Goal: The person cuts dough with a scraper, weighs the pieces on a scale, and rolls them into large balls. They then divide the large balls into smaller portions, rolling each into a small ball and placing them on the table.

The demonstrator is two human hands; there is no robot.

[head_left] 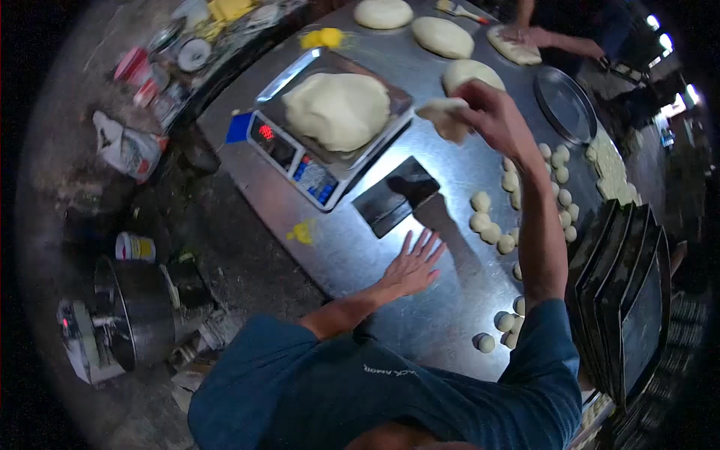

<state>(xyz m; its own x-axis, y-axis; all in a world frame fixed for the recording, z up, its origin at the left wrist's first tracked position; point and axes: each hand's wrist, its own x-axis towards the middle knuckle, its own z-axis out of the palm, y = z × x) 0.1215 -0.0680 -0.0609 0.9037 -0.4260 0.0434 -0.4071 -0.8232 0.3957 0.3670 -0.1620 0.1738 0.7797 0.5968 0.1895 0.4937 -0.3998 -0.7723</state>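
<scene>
My left hand (415, 265) rests on the steel table with its fingers spread, holding nothing. Raised above the table to the right of the scale, my right hand (495, 112) pinches a pale, slightly blurred piece of dough (442, 118). A large lump of dough (337, 111) sits on the pan of a digital scale (300, 161), whose display glows red. Between my left hand and the scale lies a dark rectangular metal plate (396, 196), partly in the shadow of my right arm.
Small dough balls (487, 225) and a round pan (565, 103) are on the right. Large dough rounds (442, 37) and a brush (461, 10) lie at the back. Another person's hand (525, 35) presses dough. Stacked dark trays (619, 292) stand at right.
</scene>
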